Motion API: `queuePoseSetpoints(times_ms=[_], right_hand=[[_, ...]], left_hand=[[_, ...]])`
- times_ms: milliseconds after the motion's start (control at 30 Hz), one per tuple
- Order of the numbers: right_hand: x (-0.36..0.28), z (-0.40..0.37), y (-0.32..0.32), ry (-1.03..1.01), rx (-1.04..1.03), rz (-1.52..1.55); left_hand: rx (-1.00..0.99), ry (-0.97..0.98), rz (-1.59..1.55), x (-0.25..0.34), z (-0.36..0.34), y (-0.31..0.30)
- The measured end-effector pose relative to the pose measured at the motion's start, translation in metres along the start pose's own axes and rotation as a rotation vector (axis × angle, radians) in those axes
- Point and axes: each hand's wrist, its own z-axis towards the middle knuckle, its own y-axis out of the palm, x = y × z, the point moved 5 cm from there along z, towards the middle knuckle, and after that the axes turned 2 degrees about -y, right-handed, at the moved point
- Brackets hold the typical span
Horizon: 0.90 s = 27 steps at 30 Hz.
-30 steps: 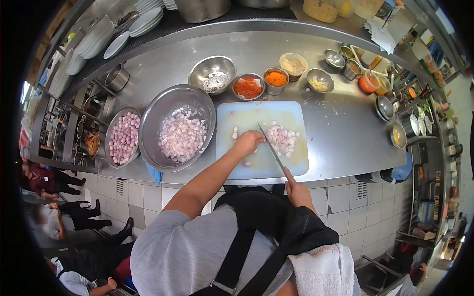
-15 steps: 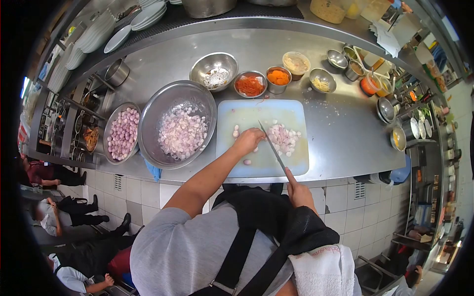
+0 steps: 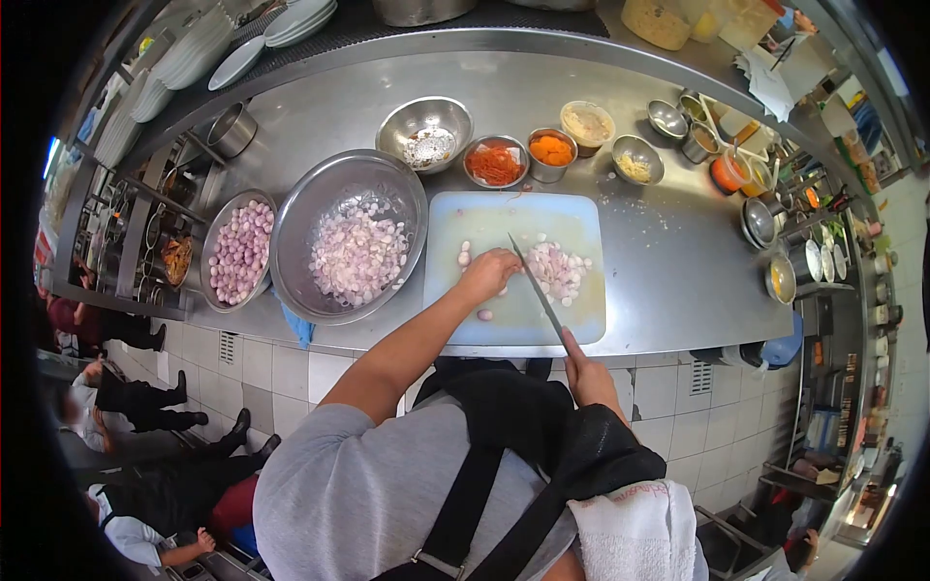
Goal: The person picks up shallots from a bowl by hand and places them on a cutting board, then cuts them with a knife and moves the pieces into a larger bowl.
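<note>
A white cutting board [image 3: 455, 320] lies on the steel counter in front of me. My right hand [image 3: 587, 376] is closed around the handle of a long kitchen knife [image 3: 545, 297], whose blade slants across the board. Close to the blade's left side, my left hand [image 3: 489, 275] has its fingers curled down over a shallot, mostly hidden by them. Sliced shallots [image 3: 558, 271] are heaped right of the blade. A few whole peeled shallots [image 3: 485, 315] sit on the board's left half and near its front.
Left of the board stand a large steel bowl [image 3: 291, 261] of sliced shallots and a smaller bowl [image 3: 215, 281] of whole ones. Behind are bowls of shredded orange food [image 3: 495, 166] and orange pieces [image 3: 551, 150]. Other people [image 3: 145, 513] are at the lower left.
The view has shifted slightly. My hands and the knife stay in nearly the same place over the board.
</note>
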Motion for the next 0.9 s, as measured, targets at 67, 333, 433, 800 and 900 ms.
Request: queuePoseSetpoints(times_ms=[67,333,433,800,900], right_hand=[[0.005,0.002,0.005,0.014,-0.008,-0.014],[0.017,0.003,0.018,-0.065,0.044,0.012],[0.02,0.02,0.024,-0.108,0.064,0.099],[0.002,0.002,-0.009,-0.043,0.004,0.076],[0.002,-0.014,-0.016,-0.078,0.041,0.054]], left_hand=[[0.006,-0.004,-0.001,0.0,-0.001,0.002],[0.024,0.001,0.005,-0.004,-0.001,0.003],[0.018,0.013,0.01,-0.001,-0.002,0.002],[-0.002,0.075,0.089,-0.001,-0.004,0.001],[-0.006,0.062,0.103,-0.002,-0.006,0.002]])
